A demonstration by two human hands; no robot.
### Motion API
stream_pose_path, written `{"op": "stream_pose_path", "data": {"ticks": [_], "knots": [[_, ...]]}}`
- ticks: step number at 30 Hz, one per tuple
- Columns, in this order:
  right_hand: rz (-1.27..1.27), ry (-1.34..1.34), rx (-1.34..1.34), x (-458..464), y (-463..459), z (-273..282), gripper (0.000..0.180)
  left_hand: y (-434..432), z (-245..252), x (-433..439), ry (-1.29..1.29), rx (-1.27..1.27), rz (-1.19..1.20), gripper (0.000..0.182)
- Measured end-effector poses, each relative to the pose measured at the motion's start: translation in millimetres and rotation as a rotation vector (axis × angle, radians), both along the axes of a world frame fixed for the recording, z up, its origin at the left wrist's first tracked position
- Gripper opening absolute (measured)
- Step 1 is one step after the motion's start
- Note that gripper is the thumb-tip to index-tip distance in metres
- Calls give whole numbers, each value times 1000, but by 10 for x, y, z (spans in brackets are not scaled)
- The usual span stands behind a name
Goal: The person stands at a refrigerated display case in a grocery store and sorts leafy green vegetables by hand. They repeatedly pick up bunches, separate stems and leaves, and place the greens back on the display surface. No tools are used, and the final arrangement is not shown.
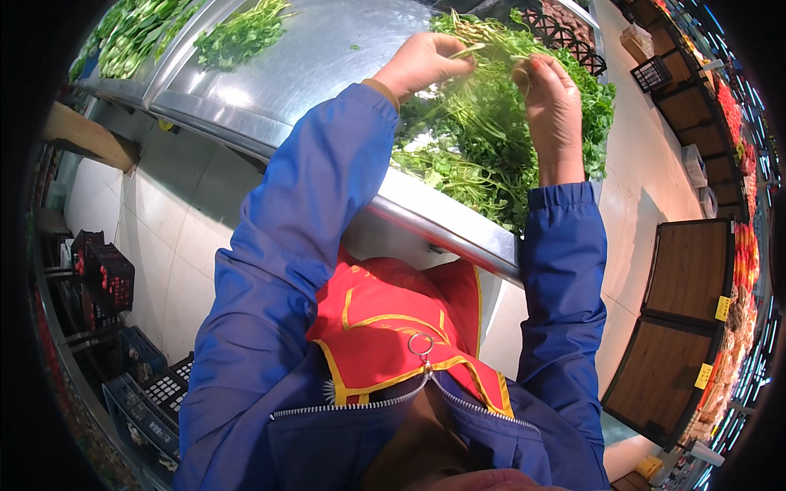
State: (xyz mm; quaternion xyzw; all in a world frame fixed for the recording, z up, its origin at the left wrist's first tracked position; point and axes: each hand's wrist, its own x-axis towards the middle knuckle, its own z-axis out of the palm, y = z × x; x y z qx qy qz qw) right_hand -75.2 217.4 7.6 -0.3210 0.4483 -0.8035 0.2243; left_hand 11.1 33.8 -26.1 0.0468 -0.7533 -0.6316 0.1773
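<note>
Leafy cilantro-like herbs lie in a large heap on the right part of a stainless-steel counter. Over the heap, my left hand pinches a pale green stem between thumb and fingers. To its right, my right hand is raised with thumb and fingertips together; a thin stem or strand seems to lie in them, partly hidden by the fingers. A gap separates the two hands. A smaller bunch of the same kind of herb rests at the counter's upper left.
Bok choy is piled beyond the raised metal rim at left. A black plastic crate and brownish produce stand behind the heap. The counter's front edge runs before my red apron. Crates stand low at left, wood-patterned display bins at right.
</note>
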Motion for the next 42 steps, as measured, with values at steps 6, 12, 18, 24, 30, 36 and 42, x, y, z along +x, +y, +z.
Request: {"op": "stream_pose_path", "data": {"ticks": [6,12,18,24,30,36,42], "knots": [[643,465,491,21,303,241,16,-55,34,18,135,404,37,14],[-170,322,432,85,41,67,23,-54,99,70,184,495,-72,17],[-19,231,569,171,-42,-5,24,-15,124,64,224,484,-116,15],[-156,209,477,230,-123,-55,16,21,129,85,145,417,-110,18],[-365,286,267,77,-77,-79,14,23,133,100,56,359,-63,21],[-109,-184,-109,-86,156,178,20,-27,79,77,13,344,-57,21],[-124,519,657,132,37,66,23,-29,110,84,146,518,-94,20]]}}
